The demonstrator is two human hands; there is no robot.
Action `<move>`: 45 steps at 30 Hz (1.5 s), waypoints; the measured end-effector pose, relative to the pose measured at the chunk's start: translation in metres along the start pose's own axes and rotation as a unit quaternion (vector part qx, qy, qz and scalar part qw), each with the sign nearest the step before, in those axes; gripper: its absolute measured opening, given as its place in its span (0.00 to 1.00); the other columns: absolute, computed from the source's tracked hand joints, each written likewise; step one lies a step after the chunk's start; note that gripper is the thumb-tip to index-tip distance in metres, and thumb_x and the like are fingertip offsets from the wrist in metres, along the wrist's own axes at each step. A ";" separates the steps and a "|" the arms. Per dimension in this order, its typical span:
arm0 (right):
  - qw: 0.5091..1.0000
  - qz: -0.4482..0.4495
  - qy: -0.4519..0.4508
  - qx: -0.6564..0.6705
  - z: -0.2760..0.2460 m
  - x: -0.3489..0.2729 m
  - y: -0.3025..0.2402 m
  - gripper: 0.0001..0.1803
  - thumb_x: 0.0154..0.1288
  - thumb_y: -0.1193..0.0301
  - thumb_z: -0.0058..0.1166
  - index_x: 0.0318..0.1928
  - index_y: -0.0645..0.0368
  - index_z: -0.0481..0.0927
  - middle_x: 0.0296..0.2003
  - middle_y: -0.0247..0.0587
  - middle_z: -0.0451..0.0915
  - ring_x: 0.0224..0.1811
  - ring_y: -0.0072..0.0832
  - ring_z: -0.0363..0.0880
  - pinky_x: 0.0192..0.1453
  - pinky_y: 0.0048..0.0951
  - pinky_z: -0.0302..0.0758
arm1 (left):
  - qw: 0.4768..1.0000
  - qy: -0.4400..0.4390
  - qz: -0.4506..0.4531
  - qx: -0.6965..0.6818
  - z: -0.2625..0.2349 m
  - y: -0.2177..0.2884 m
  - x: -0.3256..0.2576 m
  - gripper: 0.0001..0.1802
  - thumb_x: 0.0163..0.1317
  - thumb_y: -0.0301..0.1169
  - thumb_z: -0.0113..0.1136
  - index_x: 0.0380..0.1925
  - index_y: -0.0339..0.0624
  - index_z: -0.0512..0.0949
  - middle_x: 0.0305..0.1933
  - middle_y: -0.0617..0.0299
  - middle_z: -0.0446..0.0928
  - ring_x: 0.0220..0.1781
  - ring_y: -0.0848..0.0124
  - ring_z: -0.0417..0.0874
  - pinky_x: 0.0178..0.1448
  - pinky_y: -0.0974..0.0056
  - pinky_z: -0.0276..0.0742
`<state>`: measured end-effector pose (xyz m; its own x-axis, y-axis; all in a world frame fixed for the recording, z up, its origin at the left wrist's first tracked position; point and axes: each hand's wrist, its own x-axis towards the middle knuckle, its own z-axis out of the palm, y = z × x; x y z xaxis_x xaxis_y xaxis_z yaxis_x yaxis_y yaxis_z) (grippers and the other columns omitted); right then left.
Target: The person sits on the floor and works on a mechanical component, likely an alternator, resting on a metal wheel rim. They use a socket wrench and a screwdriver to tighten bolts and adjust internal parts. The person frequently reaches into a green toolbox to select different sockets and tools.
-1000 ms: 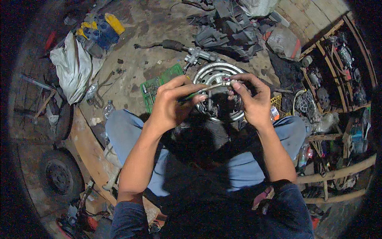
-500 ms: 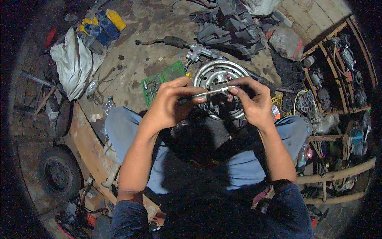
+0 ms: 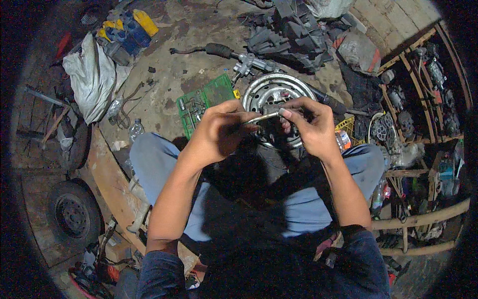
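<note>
A slim, shiny metal rod (image 3: 267,118) spans the gap between my two hands, above a steel wheel rim (image 3: 255,89). My left hand (image 3: 217,130) is closed round its left end, which my fingers hide. The thumb and fingers of my right hand (image 3: 316,130) pinch the other end. The kind of rod is not clear. Beyond my left hand lies an open green tool case (image 3: 217,90) with small metal pieces in it. Dark parts inside the wheel rim are partly covered by my hands and shadow.
A steering rack (image 3: 249,63) lies past the wheel rim, near a heap of black plastic parts (image 3: 291,42). A wooden rack (image 3: 420,82) of metal parts stands at the right. At the left are a white sack (image 3: 89,82), a wooden board (image 3: 110,177) and a tyre (image 3: 74,217).
My right hand has shifted slightly left along the rod, so less of it shows between my hands. My left hand has barely moved, and more of the green case is visible.
</note>
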<state>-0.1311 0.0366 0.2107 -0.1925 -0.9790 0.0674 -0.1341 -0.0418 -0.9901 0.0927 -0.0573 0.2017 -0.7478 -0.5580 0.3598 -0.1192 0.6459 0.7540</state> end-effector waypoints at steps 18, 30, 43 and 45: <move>0.974 -0.014 -0.016 -0.226 -0.036 -0.006 0.022 0.21 0.71 0.59 0.56 0.48 0.67 0.82 0.41 0.48 0.85 0.45 0.32 0.81 0.53 0.35 0.76 | 0.805 0.186 -0.347 -0.444 0.046 0.008 0.025 0.15 0.66 0.37 0.65 0.38 0.33 0.81 0.36 0.57 0.84 0.40 0.74 0.83 0.45 0.70 0.80; 0.989 0.009 0.033 -0.143 -0.043 -0.034 0.005 0.11 0.64 0.70 0.63 0.43 0.65 0.82 0.39 0.40 0.85 0.42 0.23 0.80 0.52 0.29 0.74 | 0.777 0.166 -0.345 -0.499 0.095 -0.045 0.036 0.18 0.70 0.37 0.59 0.47 0.29 0.77 0.42 0.51 0.83 0.39 0.65 0.86 0.45 0.65 0.82; 0.843 0.130 0.356 0.383 -0.016 -0.006 0.097 0.10 0.69 0.67 0.58 0.44 0.59 0.76 0.35 0.38 0.79 0.41 0.31 0.80 0.46 0.26 0.76 | 0.927 0.069 -0.231 0.286 0.200 -0.208 -0.052 0.10 0.67 0.35 0.59 0.36 0.41 0.84 0.38 0.50 0.84 0.34 0.64 0.87 0.37 0.62 0.82; 0.805 0.109 0.353 0.465 0.005 -0.013 0.107 0.09 0.69 0.69 0.56 0.44 0.60 0.75 0.38 0.41 0.77 0.44 0.32 0.76 0.55 0.35 0.75 | 0.848 0.343 -0.199 -0.353 0.214 -0.191 -0.049 0.10 0.65 0.36 0.61 0.34 0.41 0.85 0.38 0.48 0.84 0.34 0.65 0.87 0.37 0.62 0.82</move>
<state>-0.1385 0.0437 0.1028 -0.6602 -0.6401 -0.3929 0.7006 -0.3363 -0.6294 0.0126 -0.0416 -0.0780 -0.1567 -0.9862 0.0529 0.3289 -0.0016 0.9444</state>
